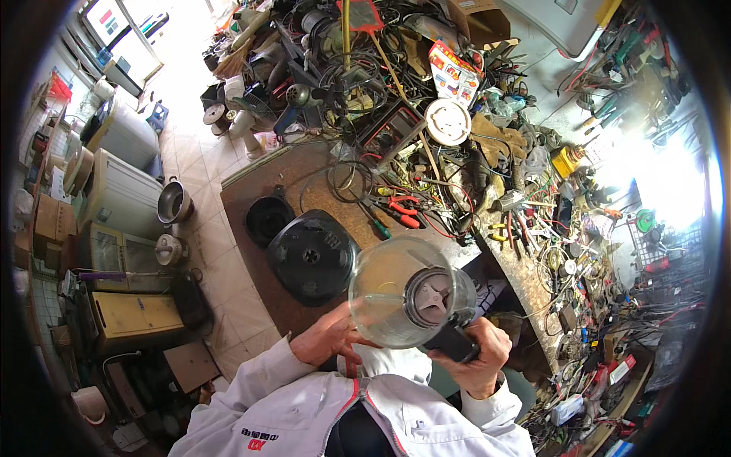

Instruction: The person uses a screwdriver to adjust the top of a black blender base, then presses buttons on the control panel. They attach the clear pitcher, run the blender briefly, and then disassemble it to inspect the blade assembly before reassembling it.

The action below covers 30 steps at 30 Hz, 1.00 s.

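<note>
A clear blender jar [381, 278] is held tilted in front of my chest, its wide mouth turned up toward me. Metal blades [432, 298] show at its bottom. My right hand [481, 355] is wrapped round the jar's black handle [455, 343]. On the other side, my left hand [326, 335] grips the jar near its rim, with part of the fingers hidden by the jar. A black blender base [312, 257] stands on the brown workbench [247, 183], just left of the jar. Behind it lies a round black lid or cup [268, 219].
Pliers with red handles [402, 207], a multimeter [390, 135] and tangled cables crowd the bench's far side. A white round disc [448, 122] lies among the clutter. Loose tools and wires cover the right side. On the tiled floor at left sits a metal pot [175, 202].
</note>
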Available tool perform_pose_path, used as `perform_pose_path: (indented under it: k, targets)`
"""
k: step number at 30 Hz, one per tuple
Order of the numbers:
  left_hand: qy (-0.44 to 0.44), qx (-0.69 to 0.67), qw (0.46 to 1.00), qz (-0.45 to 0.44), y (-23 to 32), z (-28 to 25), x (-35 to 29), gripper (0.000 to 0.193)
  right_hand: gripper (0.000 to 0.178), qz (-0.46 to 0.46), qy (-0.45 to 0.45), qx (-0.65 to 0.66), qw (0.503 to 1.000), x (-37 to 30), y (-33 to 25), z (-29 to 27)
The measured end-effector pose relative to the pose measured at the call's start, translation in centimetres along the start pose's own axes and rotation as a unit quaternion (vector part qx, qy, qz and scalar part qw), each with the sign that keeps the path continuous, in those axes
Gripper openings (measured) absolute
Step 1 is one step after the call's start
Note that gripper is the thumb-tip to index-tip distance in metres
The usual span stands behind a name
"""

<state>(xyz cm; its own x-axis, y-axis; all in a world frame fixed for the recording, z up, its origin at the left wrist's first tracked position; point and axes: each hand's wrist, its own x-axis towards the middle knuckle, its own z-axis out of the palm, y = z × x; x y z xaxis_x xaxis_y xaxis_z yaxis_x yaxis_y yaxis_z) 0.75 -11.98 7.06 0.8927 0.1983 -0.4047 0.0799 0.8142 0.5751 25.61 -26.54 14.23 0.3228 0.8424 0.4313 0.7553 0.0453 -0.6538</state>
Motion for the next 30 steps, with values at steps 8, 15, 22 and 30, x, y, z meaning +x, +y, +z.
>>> perform_pose_path:
  k: [8,15,22,30]
  targets:
    - [-0.032,-0.119,0.992,0.041,-4.5,-1.4,0.3,0.078,0.056,-0.083,-0.028,0.006,0.996,-0.7,-3.8,1.3]
    - [0.010,-0.067,0.992,0.102,-4.2,0.7,-4.2,0.061,0.056,-0.128,-0.035,-0.004,0.991,-2.6,-6.7,1.9]
    - [-0.048,0.087,0.984,0.145,-8.1,-6.0,-8.2,0.074,0.053,-0.186,-0.052,0.053,0.980,-2.5,-12.0,3.9]
    - [0.012,0.022,0.959,0.284,-8.8,-2.3,-13.3,0.107,0.056,-0.320,-0.231,-0.101,0.913,2.8,-20.4,8.2]
